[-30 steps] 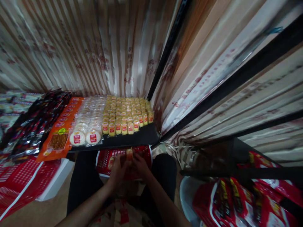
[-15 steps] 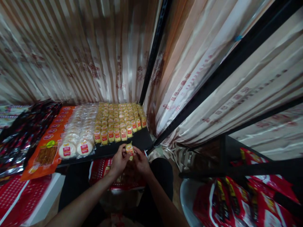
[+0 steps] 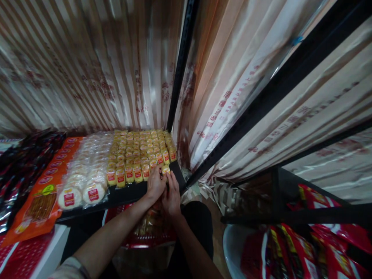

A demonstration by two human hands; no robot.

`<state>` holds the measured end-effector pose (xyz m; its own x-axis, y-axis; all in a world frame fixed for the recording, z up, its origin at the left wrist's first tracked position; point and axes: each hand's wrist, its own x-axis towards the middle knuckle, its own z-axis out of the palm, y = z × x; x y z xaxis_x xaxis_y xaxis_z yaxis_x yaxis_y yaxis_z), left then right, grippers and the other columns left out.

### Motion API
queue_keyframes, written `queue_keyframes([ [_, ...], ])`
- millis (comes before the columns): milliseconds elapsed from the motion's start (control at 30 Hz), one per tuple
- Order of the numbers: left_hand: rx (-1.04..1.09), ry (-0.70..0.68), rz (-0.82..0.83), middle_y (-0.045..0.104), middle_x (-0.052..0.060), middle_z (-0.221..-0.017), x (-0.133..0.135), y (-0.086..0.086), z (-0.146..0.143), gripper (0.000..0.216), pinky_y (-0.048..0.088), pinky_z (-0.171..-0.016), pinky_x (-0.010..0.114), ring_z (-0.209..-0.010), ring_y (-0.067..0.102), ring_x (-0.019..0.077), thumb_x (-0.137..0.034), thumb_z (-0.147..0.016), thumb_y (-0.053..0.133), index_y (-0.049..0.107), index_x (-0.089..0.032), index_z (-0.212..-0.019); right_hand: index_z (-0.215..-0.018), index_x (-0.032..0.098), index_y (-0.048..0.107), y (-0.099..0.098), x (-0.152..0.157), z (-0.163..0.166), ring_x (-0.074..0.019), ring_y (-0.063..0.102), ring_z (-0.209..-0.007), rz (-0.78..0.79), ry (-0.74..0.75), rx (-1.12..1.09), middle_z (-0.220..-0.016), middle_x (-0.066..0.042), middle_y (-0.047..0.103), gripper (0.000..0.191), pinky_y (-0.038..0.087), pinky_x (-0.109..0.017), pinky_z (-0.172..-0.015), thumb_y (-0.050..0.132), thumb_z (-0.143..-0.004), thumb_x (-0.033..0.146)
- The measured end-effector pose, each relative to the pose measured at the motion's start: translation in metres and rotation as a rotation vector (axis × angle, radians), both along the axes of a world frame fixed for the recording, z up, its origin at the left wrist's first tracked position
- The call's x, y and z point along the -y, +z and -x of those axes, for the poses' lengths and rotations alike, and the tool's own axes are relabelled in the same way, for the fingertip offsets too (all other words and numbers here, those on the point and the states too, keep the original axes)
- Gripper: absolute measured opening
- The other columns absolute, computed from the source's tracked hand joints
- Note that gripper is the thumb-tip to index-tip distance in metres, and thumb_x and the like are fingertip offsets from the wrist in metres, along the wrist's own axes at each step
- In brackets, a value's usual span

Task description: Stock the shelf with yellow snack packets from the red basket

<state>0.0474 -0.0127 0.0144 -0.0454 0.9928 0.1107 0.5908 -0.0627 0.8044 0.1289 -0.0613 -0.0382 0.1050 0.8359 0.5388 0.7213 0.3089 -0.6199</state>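
Between the fingertips of my left hand point(image 3: 156, 184) and my right hand point(image 3: 172, 193) is a small yellow snack packet point(image 3: 166, 169), held at the front of the black shelf point(image 3: 128, 192). Both hands are closed on it, and they cover most of its lower part. Just behind and to the left stand rows of matching yellow snack packets point(image 3: 136, 155) with red and white labels. Below my hands, a red basket point(image 3: 136, 245) holds more wrapped packets, partly hidden by my forearms.
Left of the yellow rows lie clear-wrapped round white crackers point(image 3: 93, 192), an orange snack bag point(image 3: 40, 209) and dark shiny packs point(image 3: 26, 170). A black post point(image 3: 181, 66) rises at the shelf corner. At right, a white tub point(image 3: 229, 248) contains red bags point(image 3: 302, 248).
Both hands have moved forward and up with the yellow packet, from above the basket to the shelf's front row. The view has shifted slightly.
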Motion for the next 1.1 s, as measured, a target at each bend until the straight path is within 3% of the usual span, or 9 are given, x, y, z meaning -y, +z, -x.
queue_keyframes([
  [367, 0.017, 0.011, 0.039, 0.061, 0.011, -0.111, -0.036, 0.003, -0.029, 0.042, 0.045, -0.095, 0.038, -0.107, 0.057, 0.0216, -0.015, -0.079, 0.047, 0.050, -0.015, -0.121, -0.137, 0.011, 0.037, -0.024, -0.057, -0.017, -0.0250, 0.037, -0.130, -0.031, -0.069, -0.081, -0.139, -0.018, 0.042, 0.053, 0.038, -0.050, -0.103, 0.042, -0.086, 0.025],
  [667, 0.045, 0.000, -0.066, 0.052, 0.013, -0.129, -0.034, -0.002, -0.032, 0.058, 0.037, -0.106, 0.038, -0.124, 0.045, 0.0242, -0.008, -0.071, 0.046, 0.046, -0.013, -0.128, -0.135, 0.018, 0.042, -0.038, -0.080, -0.017, -0.0198, 0.039, -0.128, 0.041, -0.022, -0.196, -0.136, -0.011, 0.046, 0.047, 0.036, -0.044, -0.105, 0.035, -0.088, 0.022],
  [833, 0.018, -0.006, -0.060, 0.052, 0.017, -0.126, -0.031, -0.006, -0.034, 0.055, 0.035, -0.107, 0.042, -0.124, 0.044, 0.0259, -0.005, -0.070, 0.043, 0.047, -0.009, -0.125, -0.131, 0.021, 0.048, -0.033, -0.082, -0.016, -0.0199, 0.045, -0.121, 0.084, -0.025, -0.261, -0.128, -0.010, 0.049, 0.044, 0.041, -0.039, -0.101, 0.040, -0.087, 0.018],
  [1100, 0.069, -0.064, -0.073, 0.057, 0.013, -0.121, -0.038, -0.016, -0.031, 0.046, 0.035, -0.107, 0.043, -0.120, 0.048, 0.0235, -0.007, -0.075, 0.041, 0.054, -0.015, -0.118, -0.128, 0.024, 0.050, -0.036, -0.086, -0.016, -0.0187, 0.054, -0.104, 0.099, -0.045, -0.260, -0.112, -0.008, 0.050, 0.045, 0.046, -0.034, -0.093, 0.046, -0.085, 0.017],
])
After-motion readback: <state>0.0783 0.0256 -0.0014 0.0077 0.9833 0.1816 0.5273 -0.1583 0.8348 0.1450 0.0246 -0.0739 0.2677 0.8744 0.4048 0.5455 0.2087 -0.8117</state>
